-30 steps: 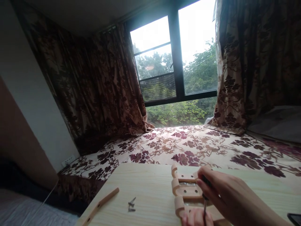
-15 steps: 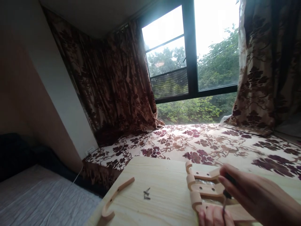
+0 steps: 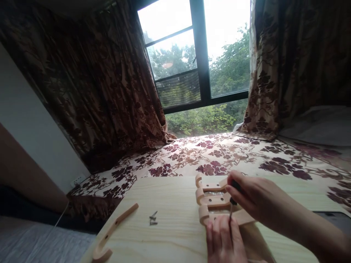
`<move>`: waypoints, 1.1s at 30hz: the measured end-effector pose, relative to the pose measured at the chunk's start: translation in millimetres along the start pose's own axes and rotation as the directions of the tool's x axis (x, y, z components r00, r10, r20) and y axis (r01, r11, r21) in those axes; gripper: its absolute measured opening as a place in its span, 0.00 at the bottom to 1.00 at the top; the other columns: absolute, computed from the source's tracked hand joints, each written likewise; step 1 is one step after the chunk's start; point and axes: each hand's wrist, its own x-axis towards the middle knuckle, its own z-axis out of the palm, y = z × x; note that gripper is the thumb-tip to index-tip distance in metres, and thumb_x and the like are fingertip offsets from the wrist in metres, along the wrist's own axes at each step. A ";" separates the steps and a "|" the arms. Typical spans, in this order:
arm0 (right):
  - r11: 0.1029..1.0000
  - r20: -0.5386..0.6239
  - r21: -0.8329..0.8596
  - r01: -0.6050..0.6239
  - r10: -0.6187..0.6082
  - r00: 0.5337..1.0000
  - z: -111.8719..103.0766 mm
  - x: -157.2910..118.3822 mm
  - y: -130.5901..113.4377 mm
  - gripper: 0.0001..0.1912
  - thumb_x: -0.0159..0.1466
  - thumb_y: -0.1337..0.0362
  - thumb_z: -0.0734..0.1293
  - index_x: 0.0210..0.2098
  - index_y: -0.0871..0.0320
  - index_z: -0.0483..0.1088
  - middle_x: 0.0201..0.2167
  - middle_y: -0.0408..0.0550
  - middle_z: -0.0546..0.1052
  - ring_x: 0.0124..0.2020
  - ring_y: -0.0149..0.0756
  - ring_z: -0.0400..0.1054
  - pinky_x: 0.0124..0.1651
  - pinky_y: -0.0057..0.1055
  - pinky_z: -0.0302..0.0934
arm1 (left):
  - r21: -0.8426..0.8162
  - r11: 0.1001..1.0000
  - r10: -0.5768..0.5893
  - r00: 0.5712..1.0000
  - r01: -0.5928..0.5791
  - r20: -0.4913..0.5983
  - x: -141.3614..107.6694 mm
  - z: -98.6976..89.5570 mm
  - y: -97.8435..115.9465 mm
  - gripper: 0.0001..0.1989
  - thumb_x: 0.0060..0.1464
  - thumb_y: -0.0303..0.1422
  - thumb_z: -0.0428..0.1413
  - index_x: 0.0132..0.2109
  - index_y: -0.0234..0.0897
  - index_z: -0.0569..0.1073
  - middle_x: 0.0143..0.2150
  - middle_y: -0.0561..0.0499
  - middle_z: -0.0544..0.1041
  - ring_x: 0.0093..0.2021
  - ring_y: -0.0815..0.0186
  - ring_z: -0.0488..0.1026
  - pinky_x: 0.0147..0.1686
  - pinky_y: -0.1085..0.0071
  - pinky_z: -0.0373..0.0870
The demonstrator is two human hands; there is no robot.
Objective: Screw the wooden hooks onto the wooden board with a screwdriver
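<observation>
My right hand [image 3: 241, 188] is closed around the black handle of a screwdriver [image 3: 231, 209]; its thin shaft points down to my left hand. The fingers of my left hand [image 3: 223, 237] are pressed together over the nearest wooden hook [image 3: 203, 213], beside the shaft. The screwdriver's tip is hidden by these fingers. Behind that hook, a second wooden hook [image 3: 201, 197] and a third one [image 3: 199, 180] lie in a row, with dark holes or screw heads along them. Clear plastic shows between the hooks.
A loose curved wooden hook [image 3: 111, 233] lies on the left of the pale wooden board [image 3: 175, 233]. Several dark screws [image 3: 153, 218] are heaped near the board's middle. A dark flat device [image 3: 333, 218], perhaps a phone, rests at right. Beyond is a floral-covered ledge [image 3: 189, 153].
The camera has turned to the right, so the board, hooks and hands appear further left. More of my left hand shows. The screwdriver stays in my right hand, its shaft at the nearest hook.
</observation>
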 end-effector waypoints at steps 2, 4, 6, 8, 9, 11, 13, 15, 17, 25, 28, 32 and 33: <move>0.999 0.014 -0.022 -0.038 0.038 0.999 -2.7 1.4 -1.9 0.11 0.70 0.58 0.51 0.34 0.54 0.59 0.25 0.44 0.72 0.26 0.39 0.70 0.30 0.34 0.56 | -0.021 0.999 0.046 0.998 -0.046 -0.037 3.9 0.2 -0.4 0.24 0.56 0.49 0.50 0.54 0.42 0.72 0.48 0.51 0.78 0.50 0.59 0.73 0.53 0.61 0.64; 0.998 0.020 -0.031 -0.060 0.061 0.998 -5.6 1.8 -4.5 0.11 0.69 0.59 0.52 0.33 0.54 0.59 0.25 0.45 0.72 0.27 0.40 0.70 0.30 0.34 0.55 | -0.014 0.998 0.068 0.998 -0.068 -0.005 10.7 -5.3 0.8 0.25 0.57 0.50 0.47 0.54 0.41 0.72 0.48 0.51 0.78 0.50 0.61 0.73 0.54 0.62 0.62; 0.998 0.026 -0.027 -0.062 0.062 0.998 -8.6 0.7 -7.6 0.10 0.69 0.59 0.53 0.34 0.54 0.59 0.25 0.44 0.72 0.26 0.39 0.69 0.29 0.33 0.54 | -0.011 0.999 0.050 0.999 -0.050 0.002 17.9 -12.7 3.6 0.28 0.59 0.52 0.43 0.52 0.39 0.73 0.48 0.50 0.78 0.50 0.59 0.72 0.54 0.61 0.61; 0.999 0.019 -0.008 -0.036 0.036 0.999 -11.8 -1.6 -11.0 0.09 0.68 0.58 0.55 0.36 0.54 0.61 0.25 0.42 0.71 0.24 0.37 0.67 0.28 0.31 0.53 | -0.029 0.999 0.043 0.999 -0.043 0.001 23.7 -19.0 7.1 0.31 0.59 0.55 0.40 0.51 0.38 0.74 0.48 0.49 0.78 0.50 0.59 0.72 0.55 0.61 0.60; 1.000 0.013 0.008 -0.010 0.010 1.000 -13.3 -2.7 -12.8 0.08 0.68 0.58 0.56 0.37 0.54 0.62 0.25 0.42 0.71 0.24 0.36 0.66 0.28 0.31 0.53 | -0.042 0.998 0.041 0.999 -0.041 0.003 25.8 -21.3 8.8 0.31 0.59 0.55 0.40 0.50 0.38 0.74 0.48 0.49 0.78 0.50 0.59 0.72 0.55 0.62 0.60; 0.998 -0.003 0.038 0.048 -0.048 0.999 -15.7 -4.3 -16.0 0.07 0.68 0.60 0.56 0.36 0.54 0.63 0.25 0.41 0.71 0.24 0.34 0.64 0.27 0.29 0.53 | -0.072 0.997 0.035 0.999 -0.034 0.017 27.6 -24.0 11.6 0.30 0.59 0.55 0.42 0.51 0.37 0.74 0.49 0.49 0.77 0.52 0.59 0.71 0.56 0.63 0.59; 0.995 -0.008 0.042 0.087 -0.086 0.996 -16.3 -4.4 -18.1 0.08 0.68 0.62 0.55 0.33 0.54 0.62 0.25 0.41 0.69 0.24 0.33 0.62 0.27 0.28 0.51 | -0.104 0.995 0.015 0.999 -0.012 0.035 26.4 -24.6 13.6 0.30 0.59 0.54 0.44 0.53 0.37 0.73 0.51 0.48 0.76 0.54 0.59 0.70 0.58 0.63 0.59; 0.996 -0.012 0.018 0.086 -0.085 0.996 -15.1 -3.1 -18.4 0.08 0.68 0.63 0.56 0.31 0.54 0.60 0.24 0.41 0.68 0.23 0.33 0.61 0.27 0.28 0.50 | -0.133 0.991 -0.010 0.999 0.016 0.041 23.3 -24.4 14.7 0.29 0.59 0.53 0.45 0.54 0.36 0.72 0.53 0.47 0.75 0.56 0.57 0.68 0.59 0.61 0.58; 0.998 -0.025 -0.012 0.064 -0.064 0.998 -12.6 -1.0 -16.6 0.07 0.68 0.63 0.56 0.32 0.54 0.59 0.23 0.40 0.68 0.22 0.33 0.61 0.26 0.29 0.49 | -0.145 0.989 -0.026 0.998 0.033 0.048 20.2 -24.5 14.9 0.29 0.59 0.52 0.46 0.56 0.36 0.71 0.54 0.45 0.75 0.57 0.56 0.68 0.60 0.59 0.58; 0.998 -0.057 -0.058 0.004 -0.008 0.998 -8.8 1.9 -6.4 0.07 0.69 0.61 0.57 0.34 0.55 0.59 0.23 0.42 0.70 0.22 0.37 0.65 0.27 0.30 0.48 | -0.102 0.995 0.025 0.997 -0.018 0.068 25.4 -28.7 11.4 0.30 0.58 0.54 0.45 0.55 0.37 0.71 0.52 0.47 0.76 0.55 0.57 0.69 0.57 0.61 0.60; 0.999 -0.054 -0.026 0.048 -0.050 0.997 -11.7 -0.9 -10.9 0.06 0.69 0.60 0.58 0.36 0.54 0.61 0.25 0.41 0.71 0.23 0.35 0.65 0.27 0.29 0.50 | -0.114 0.993 0.002 0.999 0.003 0.045 25.9 -27.1 13.7 0.29 0.59 0.52 0.45 0.54 0.36 0.72 0.52 0.47 0.76 0.55 0.58 0.69 0.59 0.62 0.57; 0.994 -0.054 0.028 0.102 -0.100 0.993 -13.9 -2.3 -19.5 0.07 0.68 0.64 0.58 0.32 0.54 0.61 0.25 0.40 0.70 0.23 0.32 0.62 0.27 0.27 0.51 | -0.135 0.991 -0.014 0.999 0.020 0.040 24.5 -25.6 15.2 0.28 0.58 0.52 0.46 0.54 0.36 0.72 0.53 0.47 0.76 0.56 0.58 0.69 0.60 0.63 0.57; 0.995 -0.051 0.032 0.097 -0.095 0.994 -14.0 -2.0 -20.5 0.08 0.68 0.65 0.58 0.31 0.54 0.60 0.25 0.40 0.69 0.23 0.32 0.61 0.26 0.27 0.51 | -0.139 0.990 -0.030 0.999 0.035 0.037 24.8 -26.3 15.1 0.28 0.58 0.52 0.46 0.54 0.36 0.72 0.53 0.46 0.76 0.56 0.57 0.69 0.60 0.62 0.57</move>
